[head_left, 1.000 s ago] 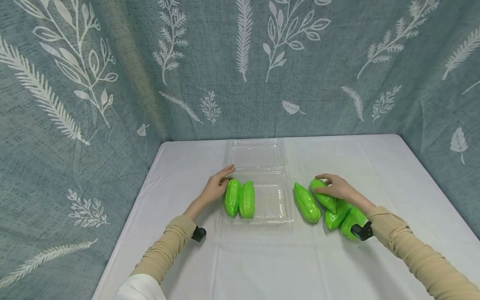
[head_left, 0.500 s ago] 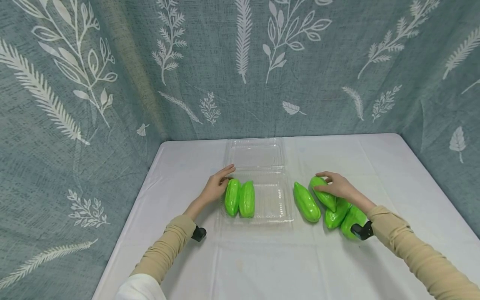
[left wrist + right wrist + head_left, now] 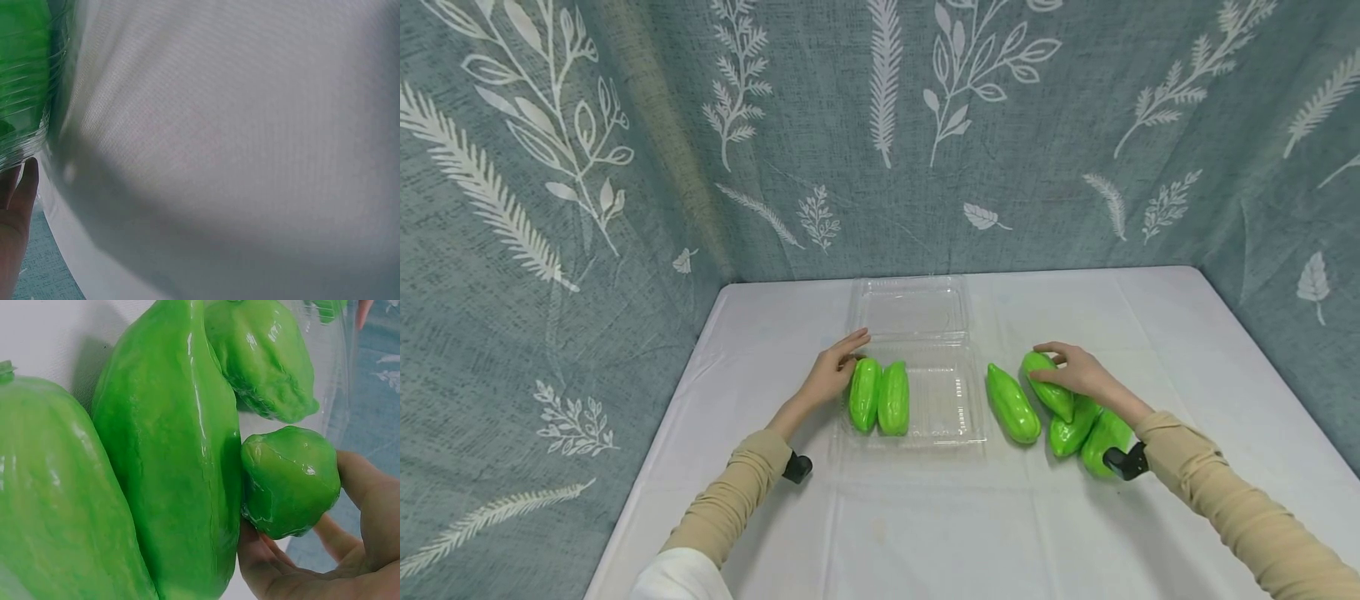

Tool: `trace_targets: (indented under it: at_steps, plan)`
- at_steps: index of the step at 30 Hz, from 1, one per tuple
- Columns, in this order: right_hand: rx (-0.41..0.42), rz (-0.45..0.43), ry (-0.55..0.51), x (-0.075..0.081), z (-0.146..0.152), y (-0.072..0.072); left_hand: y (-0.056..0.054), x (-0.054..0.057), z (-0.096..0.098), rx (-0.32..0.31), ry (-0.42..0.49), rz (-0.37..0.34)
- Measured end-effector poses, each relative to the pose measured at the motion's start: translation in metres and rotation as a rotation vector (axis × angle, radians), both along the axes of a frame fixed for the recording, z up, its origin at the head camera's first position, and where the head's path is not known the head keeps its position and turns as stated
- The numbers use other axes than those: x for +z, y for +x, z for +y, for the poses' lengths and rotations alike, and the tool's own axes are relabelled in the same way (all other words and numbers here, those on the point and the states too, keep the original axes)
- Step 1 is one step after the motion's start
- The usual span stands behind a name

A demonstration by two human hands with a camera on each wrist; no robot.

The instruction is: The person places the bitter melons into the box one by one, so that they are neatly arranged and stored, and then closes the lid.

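My right hand [image 3: 1075, 371] grips a glossy green gourd [image 3: 1051, 392], thumb on one side and fingers on the other; in the right wrist view its blunt end [image 3: 294, 481] shows between them. Left of it lies another green gourd [image 3: 1013, 406]. Two more, a green gourd [image 3: 1075, 427] and a gourd [image 3: 1107, 442] partly behind the wrist camera, lie nearer me. My left hand [image 3: 831, 371] rests at the left side of a clear plastic clamshell box [image 3: 936, 396], fingers fairly straight and touching its edge. Inside the box, on the left, two green gourds [image 3: 880, 398] lie side by side.
The box's lid [image 3: 912, 307] lies folded back behind it. A white cloth [image 3: 940, 525] covers the table. Blue-green leaf-patterned curtains [image 3: 850, 125] hang behind and at both sides. Small black cameras [image 3: 797, 467] sit at both wrists.
My right hand and the gourd in it have shifted very slightly away from me. The left hand, the box and the other gourds stay in place.
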State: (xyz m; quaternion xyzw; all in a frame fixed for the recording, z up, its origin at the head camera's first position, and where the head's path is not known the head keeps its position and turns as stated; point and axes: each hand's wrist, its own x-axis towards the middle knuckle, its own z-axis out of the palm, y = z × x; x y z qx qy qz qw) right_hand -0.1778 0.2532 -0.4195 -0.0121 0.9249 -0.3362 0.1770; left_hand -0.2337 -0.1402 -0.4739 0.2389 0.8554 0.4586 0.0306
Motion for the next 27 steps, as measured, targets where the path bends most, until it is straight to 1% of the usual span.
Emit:
trace_targets:
  at_steps: [6,11,19,27]
  plan:
    - [-0.017,0.003,0.006,0.000,0.003,-0.001,0.001,-0.001,0.000,0.008,-0.005,0.006]
    - [-0.034,0.011,-0.015,0.006,0.004,0.001,0.002,-0.002,0.000,0.007,-0.004,0.002]
    - [-0.048,0.059,-0.062,0.012,0.004,0.001,0.001,-0.003,-0.001,0.001,-0.012,0.015]
    - [-0.097,0.078,-0.075,0.020,0.005,-0.004,0.001,-0.003,-0.001,-0.002,-0.003,0.021]
